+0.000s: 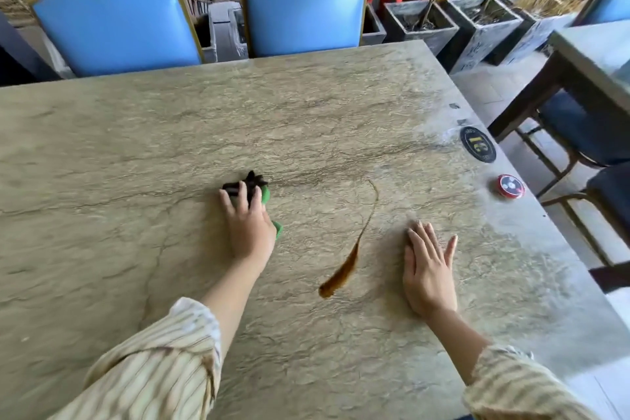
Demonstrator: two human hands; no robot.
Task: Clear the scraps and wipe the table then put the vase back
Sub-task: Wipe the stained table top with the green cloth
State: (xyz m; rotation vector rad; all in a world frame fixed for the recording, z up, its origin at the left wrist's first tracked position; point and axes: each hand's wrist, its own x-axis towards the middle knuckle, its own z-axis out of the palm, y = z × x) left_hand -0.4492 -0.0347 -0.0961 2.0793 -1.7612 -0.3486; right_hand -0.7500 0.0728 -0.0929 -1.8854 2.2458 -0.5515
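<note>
My left hand (248, 225) presses down on a green cloth (266, 195) near the middle of the stone-patterned table (136, 133), its fingers over a dark, spiky scrap (250, 181) at the cloth's far edge. A long brown dried leaf with a thin curling stem (341, 274) lies on the table between my hands. My right hand (429, 271) rests flat on the table to the right of the leaf, fingers spread, holding nothing. No vase is in view.
A black round coaster (477, 144) and a small red round disc (510, 185) sit near the table's right edge. Two blue padded chairs (303, 7) stand at the far side. Grey planters (422, 22) and another table (596, 54) stand to the right.
</note>
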